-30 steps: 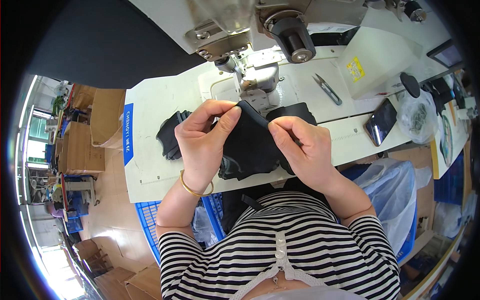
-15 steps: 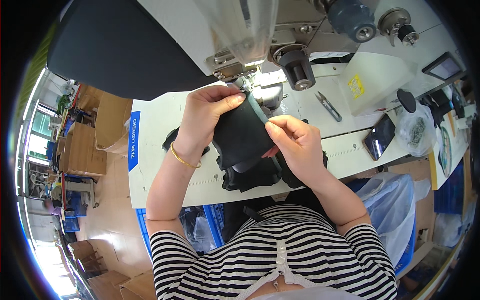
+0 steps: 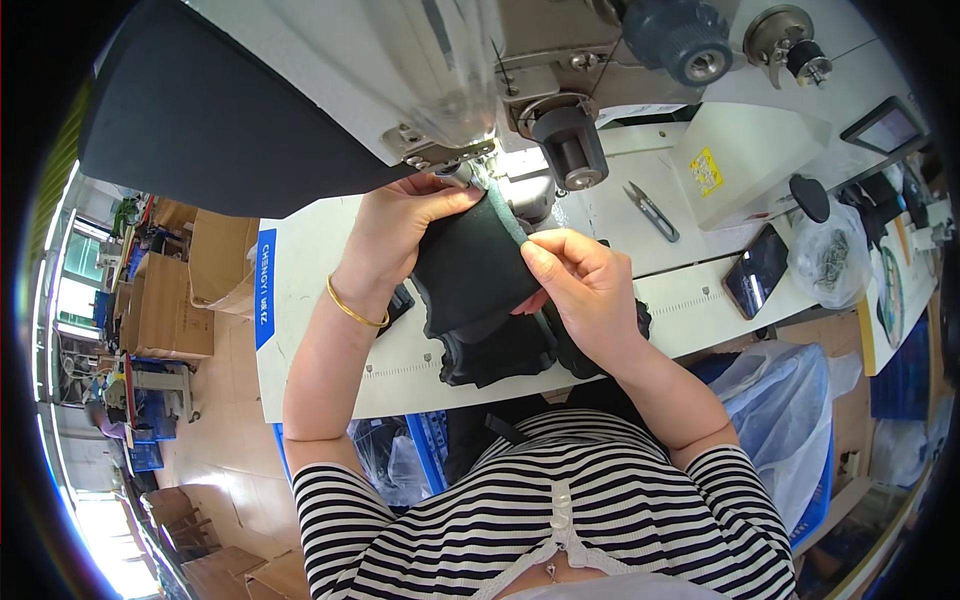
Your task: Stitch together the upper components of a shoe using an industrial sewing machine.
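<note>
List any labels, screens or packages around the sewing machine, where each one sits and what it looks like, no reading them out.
Yellow sticker: small rectangle on the white box right of the machine.
Blue label strip: tall narrow band with white lettering, on the table's left edge.
Phone: dark, screen off, flat on the table's right side.
Small screen: grey-framed panel, far right.
Clear plastic bag: knotted, beside the phone.
Cardboard boxes: brown, stacked on the floor at left.

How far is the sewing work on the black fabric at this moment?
Done: the black fabric is folded and brought up to the sewing machine. In hand: the left hand and right hand pinch its upper edge near the needle area. Left: no finished seam shows; more black pieces lie below.
</note>
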`<state>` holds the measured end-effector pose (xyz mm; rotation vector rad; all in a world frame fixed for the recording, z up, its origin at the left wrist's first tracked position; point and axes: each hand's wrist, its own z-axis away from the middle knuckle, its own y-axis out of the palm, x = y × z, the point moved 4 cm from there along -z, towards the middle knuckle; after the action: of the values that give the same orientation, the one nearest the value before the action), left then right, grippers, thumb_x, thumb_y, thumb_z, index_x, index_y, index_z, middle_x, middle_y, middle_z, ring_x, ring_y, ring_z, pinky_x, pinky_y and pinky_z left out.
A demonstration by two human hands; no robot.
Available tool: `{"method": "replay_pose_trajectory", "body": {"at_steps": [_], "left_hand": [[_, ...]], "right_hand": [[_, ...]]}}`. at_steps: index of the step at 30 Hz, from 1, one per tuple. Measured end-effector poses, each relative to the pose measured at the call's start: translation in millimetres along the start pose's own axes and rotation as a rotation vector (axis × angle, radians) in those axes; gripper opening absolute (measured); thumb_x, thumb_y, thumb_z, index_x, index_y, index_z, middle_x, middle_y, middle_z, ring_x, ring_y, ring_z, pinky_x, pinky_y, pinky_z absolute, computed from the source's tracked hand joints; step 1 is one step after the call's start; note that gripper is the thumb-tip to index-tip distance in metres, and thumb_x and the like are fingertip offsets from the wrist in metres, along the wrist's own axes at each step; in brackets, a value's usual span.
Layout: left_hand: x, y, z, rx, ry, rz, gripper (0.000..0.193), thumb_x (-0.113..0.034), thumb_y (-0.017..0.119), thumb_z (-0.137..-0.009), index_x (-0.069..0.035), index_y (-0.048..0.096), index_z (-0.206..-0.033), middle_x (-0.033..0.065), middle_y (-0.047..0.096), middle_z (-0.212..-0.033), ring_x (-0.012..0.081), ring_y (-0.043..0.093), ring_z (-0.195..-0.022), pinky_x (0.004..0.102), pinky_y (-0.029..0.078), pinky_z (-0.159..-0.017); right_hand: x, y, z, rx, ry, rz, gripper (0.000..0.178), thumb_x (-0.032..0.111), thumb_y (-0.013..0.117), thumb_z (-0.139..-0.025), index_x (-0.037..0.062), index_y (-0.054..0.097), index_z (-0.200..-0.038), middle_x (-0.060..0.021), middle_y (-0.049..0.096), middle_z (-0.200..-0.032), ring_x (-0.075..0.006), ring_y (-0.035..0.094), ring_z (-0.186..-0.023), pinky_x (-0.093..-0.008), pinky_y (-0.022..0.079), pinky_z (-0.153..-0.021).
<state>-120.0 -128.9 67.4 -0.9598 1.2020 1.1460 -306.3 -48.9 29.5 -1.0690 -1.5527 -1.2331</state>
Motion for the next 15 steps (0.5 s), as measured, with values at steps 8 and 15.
{"method": "replay_pose_trajectory", "body": {"at_steps": [8,15], "left_hand": [[-4.1,1.0,-0.8,0.059,0.030,0.007,0.020,0.004,0.073,-0.082,0.003,0.070,-0.101,0.0095,0.072,-0.096,0.0135,0.067,-0.085,0.0278,0.053,-0.082],[-1.0,-2.0,-0.9,0.043,-0.031,0.013,0.020,0.004,0.073,-0.081,0.002,0.070,-0.101,0.0094,0.072,-0.096,0.0138,0.067,-0.085,0.0278,0.053,-0.082]], "right_hand": [[-1.2,-0.2,1.1,-0.018,-0.005,-0.012,0.020,0.014,0.059,-0.099,-0.0054,0.067,-0.100,-0.0052,0.067,-0.071,-0.0119,0.068,-0.062,-0.0226,0.054,-0.057],[-0.4,-0.5,2.5,0.027,-0.002,0.022,0.020,0.011,0.059,-0.099,-0.0068,0.065,-0.105,-0.0092,0.070,-0.081,-0.0138,0.068,-0.065,-0.0233,0.055,-0.060]]}}
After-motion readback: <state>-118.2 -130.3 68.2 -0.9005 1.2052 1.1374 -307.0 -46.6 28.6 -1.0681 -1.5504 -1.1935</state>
